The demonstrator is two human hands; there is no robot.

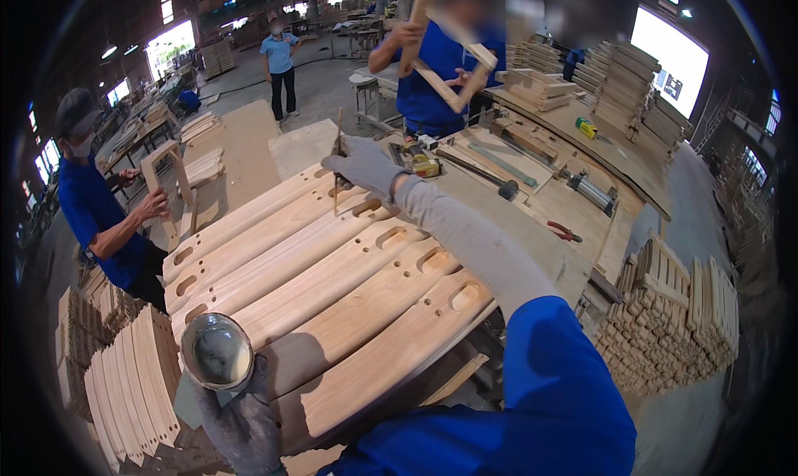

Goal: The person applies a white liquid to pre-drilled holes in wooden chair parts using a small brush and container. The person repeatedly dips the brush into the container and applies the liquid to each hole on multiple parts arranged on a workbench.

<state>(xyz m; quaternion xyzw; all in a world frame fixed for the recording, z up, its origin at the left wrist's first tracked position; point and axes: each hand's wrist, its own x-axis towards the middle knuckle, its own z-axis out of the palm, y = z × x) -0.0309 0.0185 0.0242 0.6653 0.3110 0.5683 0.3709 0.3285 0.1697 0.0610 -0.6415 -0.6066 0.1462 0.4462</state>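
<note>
Blue sleeve [557, 368] of the right arm is seen nearest, across the lower edge, with a pale grey cover worn over the forearm. Logged from left to right:

Far left: a co-worker [104, 218] in blue and a dark cap; a wooden frame [181, 177] is held upright. Below, a stack of curved boards [133, 384] is set on edge, ends pierced by small holes.

Lower left: a round bowl [218, 351], whitish residue on the inner wall, is held in the left hand [237, 426], grey-gloved; grip closed about its side and underside, over the near left part of the slats.

Background: a person [281, 64] in light blue, standing on the floor.

Centre: pale wooden slats [332, 293] are laid side by side, oval slots and round holes cut near their ends. Above their far part, a thin stick [339, 120] is pinched in the right hand [366, 167], also gloved; grip closed on it, stick near upright. Whether the lower tip touches wood cannot be told.

Beyond: a second wooden frame [438, 86] is held up, tilted, by another co-worker [424, 85].

Right: on the surface [544, 251] are strewn a yellow-and-black power tool [426, 167], a black-headed tool [509, 190], a silver cylinder [592, 192] and red-handled pliers [565, 231]. Lower right, slatted pieces [644, 343] are piled high.
</note>
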